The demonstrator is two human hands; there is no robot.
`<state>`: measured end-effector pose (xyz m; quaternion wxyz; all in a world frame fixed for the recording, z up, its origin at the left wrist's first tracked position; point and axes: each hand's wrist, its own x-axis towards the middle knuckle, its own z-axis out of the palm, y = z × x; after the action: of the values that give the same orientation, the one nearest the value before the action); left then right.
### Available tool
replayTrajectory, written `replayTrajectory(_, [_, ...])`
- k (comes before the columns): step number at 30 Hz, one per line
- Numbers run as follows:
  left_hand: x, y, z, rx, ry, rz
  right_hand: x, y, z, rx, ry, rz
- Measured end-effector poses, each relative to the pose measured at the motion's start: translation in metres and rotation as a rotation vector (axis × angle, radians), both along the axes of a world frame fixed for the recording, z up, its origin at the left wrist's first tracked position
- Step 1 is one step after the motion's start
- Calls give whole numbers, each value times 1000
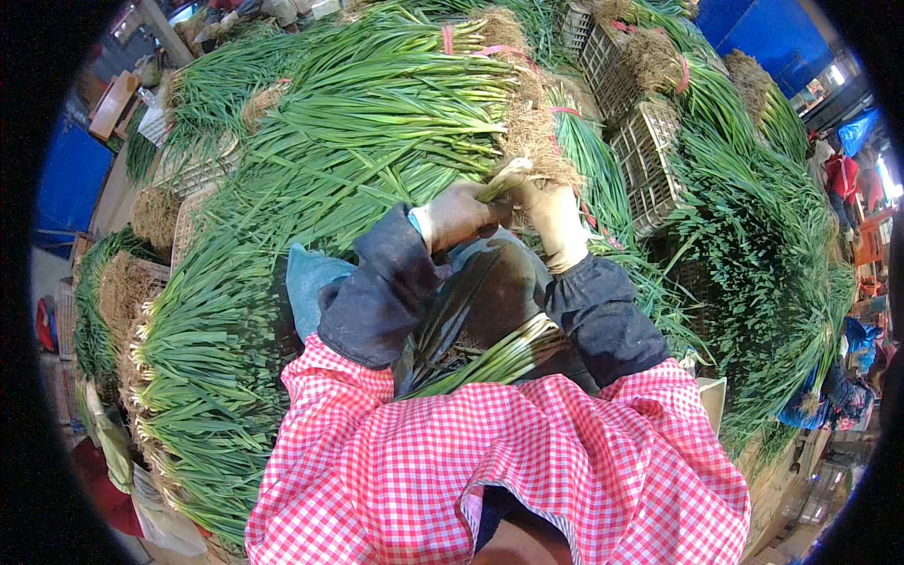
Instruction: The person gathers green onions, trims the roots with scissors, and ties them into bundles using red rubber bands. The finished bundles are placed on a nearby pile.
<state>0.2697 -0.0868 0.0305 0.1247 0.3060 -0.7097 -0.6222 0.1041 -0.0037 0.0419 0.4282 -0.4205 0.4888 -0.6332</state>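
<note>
In front of my lap, my gloved left hand [455, 217] is closed around a small clump of allium stalks [506, 181], pale ends upward. My gloved right hand [556, 215] meets it from the other side, its fingers curled in at the stalks; some fingertips are hidden. Just beyond both hands lies a large heap of long green alliums [395, 113], with brown fibrous roots [533, 134] along its right end. A loose bunch of trimmed-looking stalks [505, 357] with whitish ends rests across my lap, below my forearms.
Plastic crates [646, 162] stand at the right, beside rooted bundles [653, 60] tied with pink bands. More green leaves [756, 282] pile up there. A row of alliums [205, 395] lines my left side. Other people [840, 180] are at the far right.
</note>
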Motion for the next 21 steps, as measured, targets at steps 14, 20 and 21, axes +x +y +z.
replayTrajectory(14, [59, -18, 56, -146, 712, 526, -69, -20, -20, -114, 215, -456])
replayTrajectory(20, [78, -15, 61, -4, 688, 548, -19, -51, -32, -347, 1039, -449])
replayTrajectory(21, [79, -16, 63, -71, 564, 579, -16, -63, -35, -387, 1126, -502])
